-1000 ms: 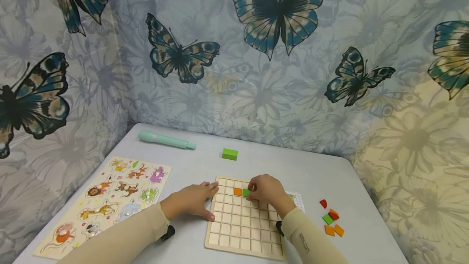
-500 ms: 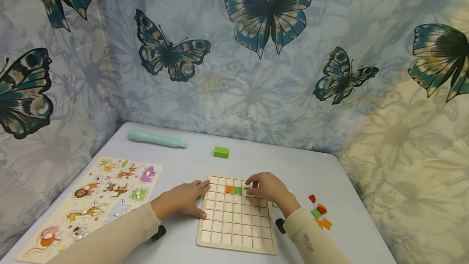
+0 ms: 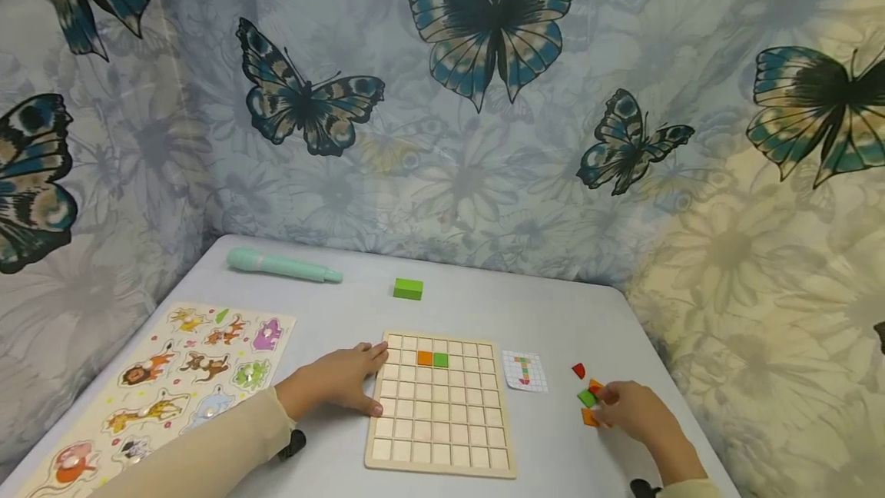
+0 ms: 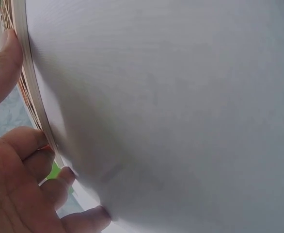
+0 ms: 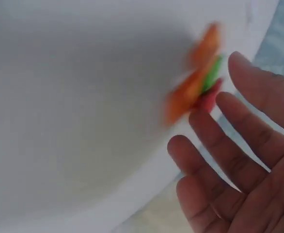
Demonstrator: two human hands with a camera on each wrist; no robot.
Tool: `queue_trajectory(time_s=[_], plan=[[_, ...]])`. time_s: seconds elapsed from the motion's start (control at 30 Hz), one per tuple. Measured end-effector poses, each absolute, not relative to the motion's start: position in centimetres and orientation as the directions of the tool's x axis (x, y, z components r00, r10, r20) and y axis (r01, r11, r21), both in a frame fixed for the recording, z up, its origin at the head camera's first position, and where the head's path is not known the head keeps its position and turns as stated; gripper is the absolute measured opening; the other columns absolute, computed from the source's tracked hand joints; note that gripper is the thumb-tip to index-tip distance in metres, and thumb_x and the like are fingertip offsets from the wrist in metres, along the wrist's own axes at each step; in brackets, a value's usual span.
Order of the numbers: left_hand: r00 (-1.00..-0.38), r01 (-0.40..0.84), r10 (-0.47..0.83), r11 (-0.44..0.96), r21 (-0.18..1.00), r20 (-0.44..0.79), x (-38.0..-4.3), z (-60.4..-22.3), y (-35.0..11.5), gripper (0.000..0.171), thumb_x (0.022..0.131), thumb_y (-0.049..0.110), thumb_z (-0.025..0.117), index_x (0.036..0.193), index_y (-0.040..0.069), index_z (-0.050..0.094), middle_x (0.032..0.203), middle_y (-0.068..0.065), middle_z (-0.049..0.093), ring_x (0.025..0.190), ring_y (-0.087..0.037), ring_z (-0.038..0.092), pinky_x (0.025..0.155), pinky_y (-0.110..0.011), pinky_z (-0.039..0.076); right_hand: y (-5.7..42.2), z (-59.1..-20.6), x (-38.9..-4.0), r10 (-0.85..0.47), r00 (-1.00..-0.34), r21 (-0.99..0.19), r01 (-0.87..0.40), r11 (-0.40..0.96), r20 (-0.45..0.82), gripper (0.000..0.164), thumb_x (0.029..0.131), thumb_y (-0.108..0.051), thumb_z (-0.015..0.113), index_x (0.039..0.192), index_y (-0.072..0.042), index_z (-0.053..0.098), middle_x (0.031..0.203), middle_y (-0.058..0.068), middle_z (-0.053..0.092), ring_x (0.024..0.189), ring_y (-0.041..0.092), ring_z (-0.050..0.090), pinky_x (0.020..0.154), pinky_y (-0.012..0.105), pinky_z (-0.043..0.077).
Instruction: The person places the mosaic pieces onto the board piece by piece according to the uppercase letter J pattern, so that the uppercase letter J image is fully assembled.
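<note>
The wooden grid board (image 3: pixel 404 429) lies flat in the middle of the table. In its second row an orange square tile (image 3: pixel 425 358) and a green square tile (image 3: pixel 440 360) sit side by side. My left hand (image 3: pixel 333 384) rests at the board's left edge, thumb and fingers spread along it. To the right, my right hand (image 3: pixel 638 412) reaches over a small heap of tiles, its fingers extended with nothing held in the right wrist view. A green tile (image 3: pixel 587 398), an orange tile (image 3: pixel 589 416) and some red show beside the fingertips; the hand covers part of the heap.
A small printed grid card (image 3: pixel 527 373) lies right of the board, with a red piece (image 3: pixel 578 370) beyond it. Farther back are a green block (image 3: pixel 408 289) and a mint-green tapered stick (image 3: pixel 283 264). An animal puzzle board (image 3: pixel 162 375) covers the left side.
My right hand has left the grid board and moved right to the loose tiles, uncovering the green tile and the card. The left hand stays at the board's edge. The head view has turned slightly right.
</note>
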State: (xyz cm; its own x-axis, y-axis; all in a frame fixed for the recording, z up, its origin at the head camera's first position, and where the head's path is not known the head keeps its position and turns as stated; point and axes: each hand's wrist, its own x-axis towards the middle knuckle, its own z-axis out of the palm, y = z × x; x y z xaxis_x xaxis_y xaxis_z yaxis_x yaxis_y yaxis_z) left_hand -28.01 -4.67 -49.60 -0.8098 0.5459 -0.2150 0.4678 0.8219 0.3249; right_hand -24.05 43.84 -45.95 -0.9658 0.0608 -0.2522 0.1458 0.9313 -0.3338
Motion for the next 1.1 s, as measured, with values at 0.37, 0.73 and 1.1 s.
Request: queue_trajectory(time_s=[0.37, 0.73, 1.1], plan=[[-0.815, 0.459, 0.54, 0.824, 0.333, -0.212, -27.5, -49.4, -5.0, 0.1, 0.074, 0.06, 0.076, 0.151, 0.007, 0.039, 0.159, -0.005, 0.029, 0.143, -0.034, 0.028, 0.11, -0.05, 0.03, 46.8, -48.0, -22.7, 0.139, -0.957, -0.361, 0.228, 0.904, -0.257, 0.037, 0.078, -0.028, 0.082, 0.1, 0.0, 0.071, 0.09, 0.006, 0.067, 0.081, 0.022, 0.061, 0.072, 0.047, 0.051], [-0.822, 0.454, 0.527, 0.835, 0.313, -0.214, -27.5, -49.2, -4.6, 0.099, 0.074, 0.059, 0.077, 0.15, 0.007, 0.04, 0.158, -0.003, 0.03, 0.143, -0.031, 0.028, 0.11, -0.049, 0.031, 46.1, -47.2, -23.3, 0.076, -0.979, -0.402, 0.147, 0.904, -0.188, 0.038, 0.078, -0.033, 0.082, 0.098, -0.003, 0.072, 0.089, 0.002, 0.067, 0.08, 0.02, 0.06, 0.065, 0.038, 0.051], [-0.819, 0.462, 0.537, 0.827, 0.321, -0.203, -27.5, -49.2, -4.7, 0.099, 0.074, 0.058, 0.077, 0.15, 0.005, 0.04, 0.158, -0.006, 0.03, 0.142, -0.032, 0.03, 0.109, -0.05, 0.032, 32.7, -46.7, -28.9, -0.187, -0.977, -0.387, -0.132, 0.913, -0.106, 0.019, 0.078, -0.026, 0.082, 0.093, -0.02, 0.073, 0.073, -0.002, 0.053, 0.064, 0.016, 0.047, 0.055, 0.032, 0.039]])
